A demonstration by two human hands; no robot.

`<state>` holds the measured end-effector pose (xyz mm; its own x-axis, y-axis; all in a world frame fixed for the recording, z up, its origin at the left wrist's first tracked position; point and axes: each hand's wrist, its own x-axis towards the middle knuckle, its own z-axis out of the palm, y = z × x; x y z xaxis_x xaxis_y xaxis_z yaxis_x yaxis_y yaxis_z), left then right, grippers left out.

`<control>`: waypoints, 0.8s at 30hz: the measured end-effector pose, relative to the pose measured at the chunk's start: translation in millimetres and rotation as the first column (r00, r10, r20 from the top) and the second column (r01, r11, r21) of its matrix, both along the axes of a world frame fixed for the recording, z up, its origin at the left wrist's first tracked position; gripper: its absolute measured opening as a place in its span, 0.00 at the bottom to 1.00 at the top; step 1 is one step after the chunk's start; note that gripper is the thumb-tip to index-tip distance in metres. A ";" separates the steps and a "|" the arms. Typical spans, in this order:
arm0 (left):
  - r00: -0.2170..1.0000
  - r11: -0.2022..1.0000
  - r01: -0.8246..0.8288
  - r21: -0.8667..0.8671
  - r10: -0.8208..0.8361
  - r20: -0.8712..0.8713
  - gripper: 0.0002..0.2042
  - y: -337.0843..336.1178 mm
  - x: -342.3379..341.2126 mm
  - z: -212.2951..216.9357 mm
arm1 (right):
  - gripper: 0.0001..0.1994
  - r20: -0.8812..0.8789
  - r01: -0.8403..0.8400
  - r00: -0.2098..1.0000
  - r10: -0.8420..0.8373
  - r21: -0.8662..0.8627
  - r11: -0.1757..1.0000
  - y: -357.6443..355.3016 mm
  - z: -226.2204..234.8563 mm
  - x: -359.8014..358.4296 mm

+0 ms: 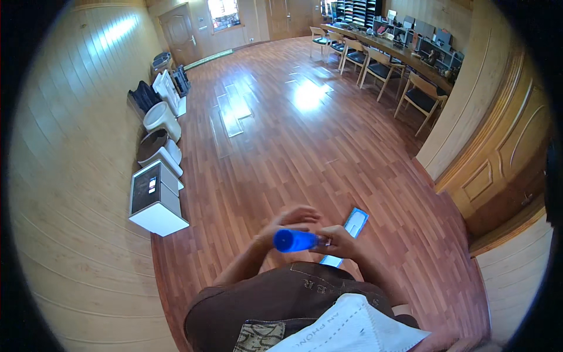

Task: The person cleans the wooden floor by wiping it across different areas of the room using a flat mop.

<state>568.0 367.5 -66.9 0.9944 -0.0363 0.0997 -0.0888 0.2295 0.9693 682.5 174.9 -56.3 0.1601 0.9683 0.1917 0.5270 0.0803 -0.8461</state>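
A flat mop stands in front of me, its blue handle pointing up toward the view. The mop head, white with a blue rim, lies on the wood-plank floor, partly covered by my right hand and arm. My right hand is closed around the pole just beside the blue grip. Beside the handle, my left hand has its fingers stretched out and apart, slightly blurred. The blue grip covers part of that palm, and whether the palm touches it is hidden.
A white cabinet with a phone on top stands by the left wall, with white bins beyond. Wooden chairs line a long desk at the right. A wooden door is near right.
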 end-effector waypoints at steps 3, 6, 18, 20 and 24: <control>0.926 0.927 0.118 -0.356 0.026 0.376 0.41 18.6 -39.6 57.6 | 0.17 -0.125 0.024 0.992 -0.026 -0.020 1.000 18.2 -39.5 3.3; 0.585 0.997 0.023 -0.075 0.047 0.810 0.45 14.7 -53.9 108.0 | 0.22 0.058 0.014 0.998 -0.011 -0.050 0.999 45.4 -94.2 12.4; 0.530 0.908 -0.419 0.008 0.238 0.814 0.15 71.3 -18.0 89.3 | 0.08 0.105 0.351 0.934 -0.342 -0.088 0.932 96.3 -189.1 28.5; 0.586 0.939 -0.344 0.021 0.197 0.786 0.13 76.9 -3.5 85.0 | 0.07 0.080 0.414 0.910 -0.406 -0.173 0.894 87.4 -185.7 28.5; 0.617 0.993 0.037 0.113 -0.112 0.779 0.10 74.8 41.2 69.1 | 0.04 0.095 0.656 0.749 -0.655 -0.240 0.715 44.6 -200.3 30.1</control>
<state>609.2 442.2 2.1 0.5338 -0.1511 0.8320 -0.8083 0.1980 0.5545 712.6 219.5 -256.6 0.7724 0.6343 -0.0322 0.3720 -0.4928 -0.7866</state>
